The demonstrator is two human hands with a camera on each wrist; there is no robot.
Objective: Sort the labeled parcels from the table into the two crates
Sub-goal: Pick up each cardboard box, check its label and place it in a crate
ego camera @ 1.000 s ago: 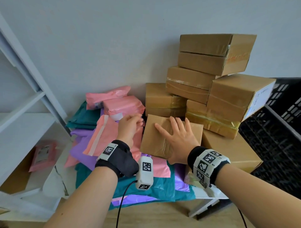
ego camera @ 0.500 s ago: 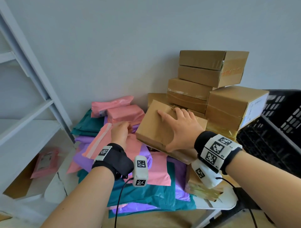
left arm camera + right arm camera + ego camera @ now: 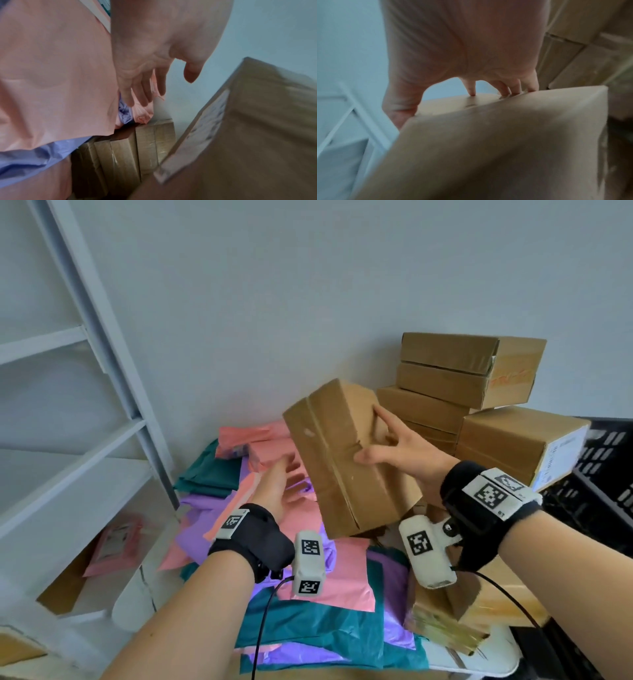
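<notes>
My right hand (image 3: 394, 445) grips a flat brown cardboard box (image 3: 339, 457), lifted and tilted above the pile. The thumb lies on its taped face and the fingers wrap its far edge, as the right wrist view shows with the fingertips (image 3: 505, 92) on the box (image 3: 488, 148). My left hand (image 3: 281, 481) hovers with straight fingers just left of the box, over the pink mailer bags (image 3: 239, 508); it holds nothing. In the left wrist view the left hand (image 3: 154, 81) is spread and the box (image 3: 248, 135) shows a white label along its edge.
A stack of brown boxes (image 3: 462, 378) stands against the wall at the right. A black crate (image 3: 603, 491) sits at the far right. Pink, purple and teal mailer bags (image 3: 308, 628) cover the table. White shelving (image 3: 68, 457) stands at the left.
My right hand has lifted the flat box off the pile and tipped it up on edge. My left hand let go of the pink bag and opened beside the box.
</notes>
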